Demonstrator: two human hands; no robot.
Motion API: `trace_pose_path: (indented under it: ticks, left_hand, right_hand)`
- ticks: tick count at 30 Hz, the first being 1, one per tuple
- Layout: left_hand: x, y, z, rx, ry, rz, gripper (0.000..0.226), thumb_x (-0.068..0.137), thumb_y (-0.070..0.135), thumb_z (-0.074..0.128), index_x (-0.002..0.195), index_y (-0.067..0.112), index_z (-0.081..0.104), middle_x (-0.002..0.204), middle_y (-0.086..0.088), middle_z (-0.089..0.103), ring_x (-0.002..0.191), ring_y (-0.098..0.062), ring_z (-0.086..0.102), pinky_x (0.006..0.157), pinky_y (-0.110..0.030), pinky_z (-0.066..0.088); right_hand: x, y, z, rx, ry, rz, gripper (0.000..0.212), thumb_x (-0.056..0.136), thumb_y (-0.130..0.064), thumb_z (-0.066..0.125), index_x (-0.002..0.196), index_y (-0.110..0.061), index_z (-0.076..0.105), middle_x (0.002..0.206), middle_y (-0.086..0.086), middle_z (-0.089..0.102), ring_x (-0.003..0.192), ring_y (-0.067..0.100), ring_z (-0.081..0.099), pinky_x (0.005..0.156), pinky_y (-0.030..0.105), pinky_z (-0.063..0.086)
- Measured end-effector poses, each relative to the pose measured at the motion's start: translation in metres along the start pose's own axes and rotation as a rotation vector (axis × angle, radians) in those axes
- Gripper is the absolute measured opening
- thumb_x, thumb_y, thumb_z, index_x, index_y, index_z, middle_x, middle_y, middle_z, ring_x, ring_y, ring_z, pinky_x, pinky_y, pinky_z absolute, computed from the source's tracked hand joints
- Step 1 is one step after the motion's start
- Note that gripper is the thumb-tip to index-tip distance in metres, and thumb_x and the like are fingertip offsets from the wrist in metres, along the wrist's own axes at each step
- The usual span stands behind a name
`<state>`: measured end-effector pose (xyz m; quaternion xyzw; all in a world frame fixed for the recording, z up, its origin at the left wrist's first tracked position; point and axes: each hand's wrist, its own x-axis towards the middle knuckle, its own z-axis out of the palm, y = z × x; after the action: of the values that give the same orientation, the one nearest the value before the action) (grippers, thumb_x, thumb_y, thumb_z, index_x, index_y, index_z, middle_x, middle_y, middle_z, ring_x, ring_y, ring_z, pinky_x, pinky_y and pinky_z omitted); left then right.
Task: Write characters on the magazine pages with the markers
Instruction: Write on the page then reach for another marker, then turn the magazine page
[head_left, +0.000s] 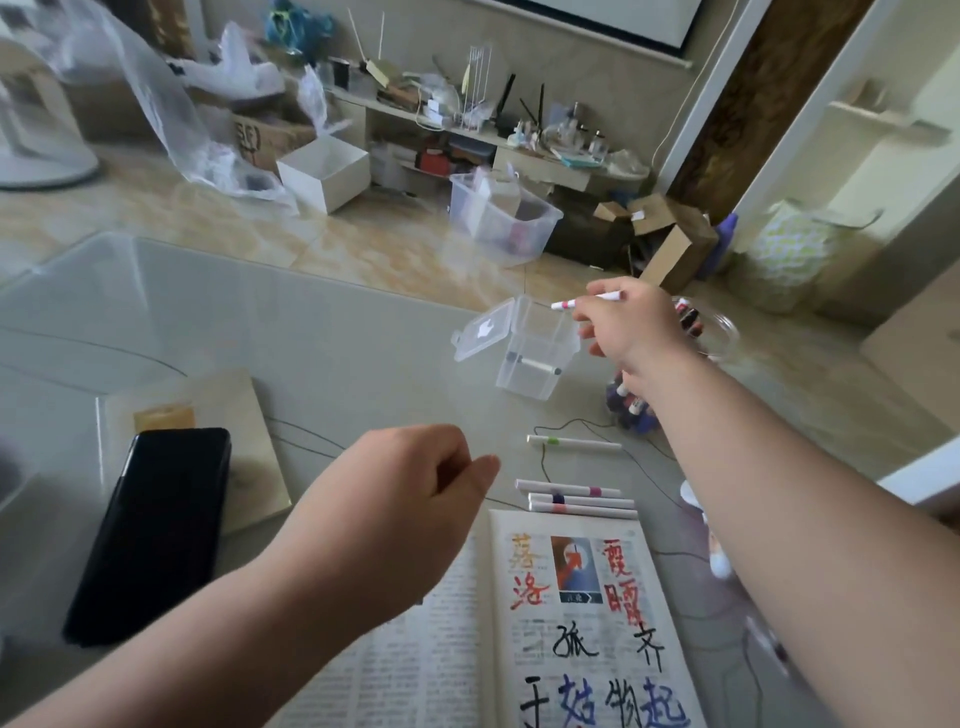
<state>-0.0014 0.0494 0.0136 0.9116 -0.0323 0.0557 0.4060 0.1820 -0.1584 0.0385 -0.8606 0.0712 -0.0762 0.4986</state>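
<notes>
Head view:
R hand: reaches fwd, fingers pinch a pink-tipped marker held just above the clear box.
Clear box: on the table, lid flipped open to the left; one grey-capped marker lies inside.
L hand: over the table near the magazine's top-left, fingers curled in, thumb vs index, holds nothing.
Magazine: open at bottom centre; R page has big chars in orange, red, black, blue.
Loose markers: three side by side just above the page; a green-band one further up.
Marker jar: partly behind R forearm.
Phone: black, left side, on a pale board.
</notes>
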Motion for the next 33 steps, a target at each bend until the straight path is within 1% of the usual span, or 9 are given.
trace_pose_path:
  ticks: [2, 4, 9, 12, 15, 18, 26, 29, 33]
  left_hand:
    - [0.001, -0.006, 0.003, 0.054, -0.006, 0.025, 0.043, 0.092, 0.053, 0.055, 0.067, 0.018, 0.054, 0.061, 0.004, 0.061, 0.054, -0.015, 0.054, 0.049, -0.027, 0.042]
    - [0.0, -0.011, 0.004, 0.091, -0.027, 0.022, 0.041, 0.091, 0.054, 0.054, 0.068, 0.02, 0.055, 0.064, 0.007, 0.061, 0.058, -0.014, 0.054, 0.049, -0.026, 0.04]
    - [-0.011, -0.011, 0.013, 0.201, -0.156, 0.036, 0.037, 0.093, 0.054, 0.052, 0.071, 0.025, 0.05, 0.067, 0.01, 0.059, 0.063, -0.007, 0.052, 0.06, -0.025, 0.045]
    - [-0.027, -0.005, 0.035, 0.276, -0.373, 0.149, 0.031, 0.095, 0.054, 0.049, 0.078, 0.028, 0.047, 0.084, 0.015, 0.053, 0.08, -0.005, 0.048, 0.074, -0.026, 0.043]
    - [-0.038, -0.003, 0.051, 0.343, -0.568, 0.164, 0.024, 0.094, 0.055, 0.049, 0.091, 0.031, 0.05, 0.095, 0.016, 0.05, 0.093, -0.01, 0.047, 0.088, -0.031, 0.046]
    - [-0.041, -0.004, 0.057, 0.412, -0.629, 0.126, 0.027, 0.094, 0.057, 0.05, 0.098, 0.031, 0.053, 0.097, 0.016, 0.051, 0.096, -0.013, 0.05, 0.088, -0.032, 0.047]
    - [-0.045, -0.008, 0.065, 0.481, -0.672, 0.13, 0.035, 0.095, 0.057, 0.049, 0.122, 0.035, 0.051, 0.125, 0.014, 0.044, 0.123, -0.013, 0.038, 0.105, -0.032, 0.038]
    - [-0.045, -0.011, 0.064, 0.5, -0.693, 0.137, 0.042, 0.094, 0.059, 0.049, 0.13, 0.036, 0.046, 0.133, 0.016, 0.036, 0.128, -0.011, 0.033, 0.108, -0.033, 0.036]
    - [-0.047, -0.013, 0.06, 0.5, -0.762, 0.099, 0.049, 0.094, 0.06, 0.051, 0.136, 0.037, 0.042, 0.142, 0.017, 0.031, 0.137, -0.01, 0.028, 0.108, -0.033, 0.038]
  right_hand:
    - [0.004, 0.003, 0.003, 0.002, -0.042, 0.039, 0.044, 0.095, -0.018, 0.066, 0.138, -0.012, 0.056, 0.1, 0.006, 0.069, 0.087, 0.015, 0.068, 0.071, 0.027, 0.06]
    - [0.002, 0.016, 0.002, -0.043, -0.031, 0.051, 0.047, 0.094, -0.021, 0.069, 0.138, -0.013, 0.055, 0.102, 0.006, 0.069, 0.09, 0.018, 0.07, 0.07, 0.029, 0.06]
    - [-0.036, 0.071, -0.014, -0.314, -0.084, -0.017, 0.009, 0.087, -0.02, 0.073, 0.096, -0.02, 0.07, 0.086, 0.0, 0.072, 0.074, 0.014, 0.067, 0.069, 0.028, 0.053]
    - [-0.069, 0.107, -0.028, -0.661, -0.314, -0.018, 0.008, 0.083, -0.029, 0.075, 0.084, -0.025, 0.068, 0.085, -0.011, 0.068, 0.081, 0.012, 0.065, 0.071, 0.025, 0.051]
    - [-0.091, 0.124, -0.034, -0.925, -0.548, -0.027, 0.034, 0.07, -0.057, 0.068, 0.094, -0.034, 0.065, 0.103, -0.015, 0.06, 0.095, 0.013, 0.06, 0.088, 0.036, 0.053]
    - [-0.098, 0.127, -0.038, -0.967, -0.539, -0.118, 0.052, 0.066, -0.069, 0.061, 0.107, -0.037, 0.064, 0.108, -0.014, 0.049, 0.107, 0.013, 0.051, 0.095, 0.042, 0.048]
    - [-0.108, 0.122, -0.034, -1.015, -0.551, -0.209, 0.054, 0.084, -0.061, 0.066, 0.13, -0.032, 0.061, 0.122, -0.005, 0.049, 0.124, 0.016, 0.04, 0.088, 0.029, 0.032]
    - [-0.106, 0.128, -0.033, -1.006, -0.556, -0.206, 0.055, 0.083, -0.063, 0.066, 0.127, -0.03, 0.063, 0.125, -0.004, 0.051, 0.127, 0.017, 0.04, 0.104, 0.033, 0.036]
    - [-0.105, 0.134, -0.033, -0.944, -0.516, -0.204, 0.051, 0.079, -0.061, 0.071, 0.117, -0.03, 0.058, 0.119, -0.007, 0.052, 0.12, 0.016, 0.043, 0.104, 0.034, 0.038]
